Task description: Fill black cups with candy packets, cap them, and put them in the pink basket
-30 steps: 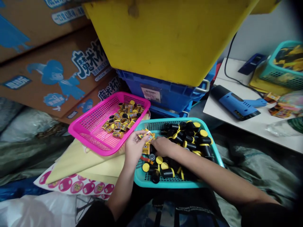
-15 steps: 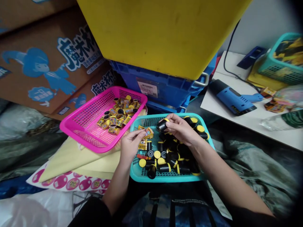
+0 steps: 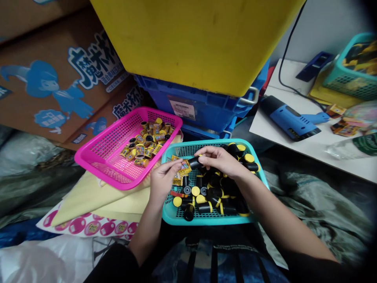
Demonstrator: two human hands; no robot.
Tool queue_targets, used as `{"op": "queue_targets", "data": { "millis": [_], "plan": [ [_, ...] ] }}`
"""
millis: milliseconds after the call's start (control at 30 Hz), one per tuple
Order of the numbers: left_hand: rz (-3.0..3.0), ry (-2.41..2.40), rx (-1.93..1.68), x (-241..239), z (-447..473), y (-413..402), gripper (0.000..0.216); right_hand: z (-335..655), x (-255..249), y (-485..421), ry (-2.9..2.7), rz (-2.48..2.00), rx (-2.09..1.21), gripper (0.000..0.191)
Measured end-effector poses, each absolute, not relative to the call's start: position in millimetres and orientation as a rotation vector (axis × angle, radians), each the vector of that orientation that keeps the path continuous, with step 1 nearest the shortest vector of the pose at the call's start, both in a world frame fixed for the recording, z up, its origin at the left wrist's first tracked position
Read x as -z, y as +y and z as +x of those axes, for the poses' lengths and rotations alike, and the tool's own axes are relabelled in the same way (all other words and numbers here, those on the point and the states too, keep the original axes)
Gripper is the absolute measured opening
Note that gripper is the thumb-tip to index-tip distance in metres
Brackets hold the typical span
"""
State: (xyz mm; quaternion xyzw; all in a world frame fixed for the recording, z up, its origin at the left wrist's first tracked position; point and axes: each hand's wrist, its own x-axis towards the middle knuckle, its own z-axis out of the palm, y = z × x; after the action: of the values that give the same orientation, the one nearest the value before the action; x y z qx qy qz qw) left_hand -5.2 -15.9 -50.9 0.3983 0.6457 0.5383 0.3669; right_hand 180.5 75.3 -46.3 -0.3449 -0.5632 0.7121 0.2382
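Note:
My left hand [image 3: 165, 177] pinches a yellow printed label sleeve [image 3: 185, 167] over the left side of the turquoise basket [image 3: 206, 223]. Between the fingers and thumb of my right hand [image 3: 219, 159] is a small black canister [image 3: 194, 162], its dark end touching or right beside the sleeve's opening; I cannot tell whether it is inside. Several black canisters with yellow lids [image 3: 228, 208] lie loose below in the basket. More yellow sleeves [image 3: 177, 181] lie near my left fingertips.
A pink basket [image 3: 97, 173] at the left holds several canisters wearing printed sleeves [image 3: 144, 151]. Behind stand blue crates [image 3: 203, 114] under a yellow bin [image 3: 191, 43], and printed cartons [image 3: 53, 90]. On the white table [image 3: 273, 137] lie a blue heat gun [image 3: 290, 118] and a bottle [image 3: 353, 147].
My right hand has moved left and slightly down, bringing the canister from apart to the sleeve in my left hand. The left hand has barely moved.

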Motion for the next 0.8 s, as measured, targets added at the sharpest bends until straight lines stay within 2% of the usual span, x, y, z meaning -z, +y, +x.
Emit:
{"op": "queue_targets", "data": {
  "millis": [367, 667, 800],
  "plan": [
    [0.98, 1.628, -1.362, 58.0, -10.4, -14.8, 0.027, 181.4, 56.1, 76.1, -1.328, -0.837, -2.073, 0.035],
    [1.079, 1.613, -1.283, 47.8, -6.5, -14.2, 0.019, 181.4, 55.9, 77.9, -1.599, -0.954, -2.023, 0.032],
    [0.981, 1.524, -1.201, 49.0, -5.0, -13.0, 0.024, 176.2, 60.0, 72.4, -1.552, -0.865, -2.017, 0.028]
  ]
}}
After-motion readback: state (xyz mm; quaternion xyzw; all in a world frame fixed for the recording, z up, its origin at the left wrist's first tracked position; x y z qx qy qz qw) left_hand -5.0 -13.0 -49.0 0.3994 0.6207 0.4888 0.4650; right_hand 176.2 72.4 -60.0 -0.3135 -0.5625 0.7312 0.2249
